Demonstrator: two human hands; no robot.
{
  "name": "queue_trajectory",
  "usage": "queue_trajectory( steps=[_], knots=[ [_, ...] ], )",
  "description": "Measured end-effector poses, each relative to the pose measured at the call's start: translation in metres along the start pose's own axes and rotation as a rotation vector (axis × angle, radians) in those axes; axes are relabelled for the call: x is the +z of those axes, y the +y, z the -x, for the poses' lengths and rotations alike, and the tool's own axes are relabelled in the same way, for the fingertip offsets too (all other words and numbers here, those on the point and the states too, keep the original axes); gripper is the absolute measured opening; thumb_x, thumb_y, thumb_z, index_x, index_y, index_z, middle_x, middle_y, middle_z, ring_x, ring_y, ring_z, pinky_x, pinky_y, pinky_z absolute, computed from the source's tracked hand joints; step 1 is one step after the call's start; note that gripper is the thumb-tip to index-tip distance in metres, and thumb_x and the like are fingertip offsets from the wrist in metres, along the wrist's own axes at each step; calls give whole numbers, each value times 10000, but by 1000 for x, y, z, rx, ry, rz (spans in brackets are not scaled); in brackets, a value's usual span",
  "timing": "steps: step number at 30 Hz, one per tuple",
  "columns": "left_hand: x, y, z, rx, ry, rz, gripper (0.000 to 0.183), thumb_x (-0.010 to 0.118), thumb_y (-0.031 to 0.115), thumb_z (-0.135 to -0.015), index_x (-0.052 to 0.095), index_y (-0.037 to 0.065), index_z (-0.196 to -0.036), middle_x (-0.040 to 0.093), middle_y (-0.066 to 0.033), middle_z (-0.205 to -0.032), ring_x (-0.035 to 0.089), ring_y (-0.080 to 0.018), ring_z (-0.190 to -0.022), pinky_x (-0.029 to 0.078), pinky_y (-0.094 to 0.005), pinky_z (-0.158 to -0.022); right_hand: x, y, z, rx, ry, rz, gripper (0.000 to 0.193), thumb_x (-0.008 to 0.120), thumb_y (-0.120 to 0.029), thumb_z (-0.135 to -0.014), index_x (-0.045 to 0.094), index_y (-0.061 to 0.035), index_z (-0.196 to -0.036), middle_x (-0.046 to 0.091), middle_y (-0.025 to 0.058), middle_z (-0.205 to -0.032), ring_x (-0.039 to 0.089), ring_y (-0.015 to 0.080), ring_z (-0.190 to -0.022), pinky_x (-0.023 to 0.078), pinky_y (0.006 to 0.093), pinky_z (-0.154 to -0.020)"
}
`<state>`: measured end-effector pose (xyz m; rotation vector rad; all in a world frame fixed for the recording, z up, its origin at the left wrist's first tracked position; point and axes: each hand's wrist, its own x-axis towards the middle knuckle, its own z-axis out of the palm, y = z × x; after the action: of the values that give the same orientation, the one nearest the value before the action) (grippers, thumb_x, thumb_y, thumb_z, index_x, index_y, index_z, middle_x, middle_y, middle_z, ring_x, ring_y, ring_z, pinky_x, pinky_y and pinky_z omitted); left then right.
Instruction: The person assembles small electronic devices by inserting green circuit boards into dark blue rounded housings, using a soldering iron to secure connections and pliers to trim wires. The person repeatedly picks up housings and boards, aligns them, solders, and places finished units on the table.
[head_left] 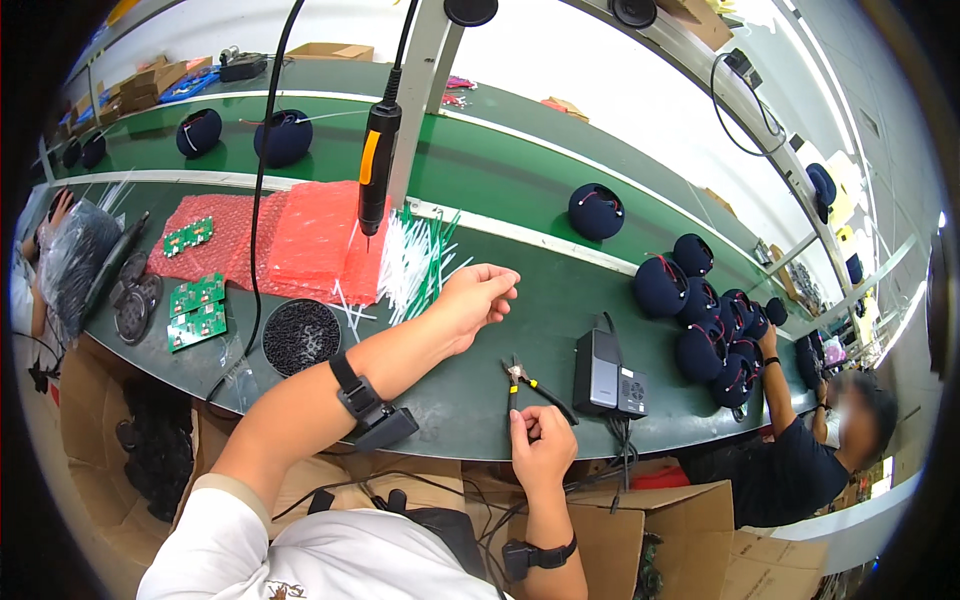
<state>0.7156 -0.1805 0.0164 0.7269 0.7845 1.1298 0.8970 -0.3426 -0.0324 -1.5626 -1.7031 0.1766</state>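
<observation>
My left hand [478, 306] is raised over the bench beside a bundle of white and green cable ties [420, 262]. Its thumb and fingertips are pinched together; whatever may be between them is too small to make out. My right hand [543, 445] is at the bench's front edge with curled fingers, its thumb beside one handle of the cutting pliers [514, 372]. These have black and yellow handles, spread apart, jaws pointing away from me. I cannot tell whether the hand grips anything.
An electric screwdriver [378, 160] hangs over red bubble wrap [325, 235]. Left are green circuit boards [197, 312] and a dish of small black parts [301, 338]. A grey box-shaped device [598, 372] stands right, near dark blue rounded shells [700, 352] and a co-worker's arm [778, 385].
</observation>
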Motion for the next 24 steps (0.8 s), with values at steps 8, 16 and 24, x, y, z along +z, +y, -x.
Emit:
queue_trajectory(
  steps=[8,16,24],
  knots=[
    [-20,11,63,-70,-179,-180,186,614,237,-1058,663,59,-1034,652,0,-851,597,-83,-711,494,-246,-653,-2,-2,-1,38,-53,-8,201,825,-202,-836,676,-69,-843,627,52,-768,596,210,-656,474,354,-603],
    [-61,17,127,60,-329,-751,180,636,187,-1010,710,25,-985,711,-35,-804,630,-83,-694,505,-276,-644,-1,-15,-3,-41,-137,224,276,821,-224,-834,628,-51,-930,577,93,-826,600,299,-790,488,436,-708],
    [-84,8,138,129,-404,-1032,179,662,200,-966,717,34,-1008,755,-119,-899,731,-231,-843,554,-366,-754,6,-19,-2,-52,-115,246,209,754,-172,-891,623,-38,-981,589,115,-885,601,335,-861,484,465,-754]
  ],
)
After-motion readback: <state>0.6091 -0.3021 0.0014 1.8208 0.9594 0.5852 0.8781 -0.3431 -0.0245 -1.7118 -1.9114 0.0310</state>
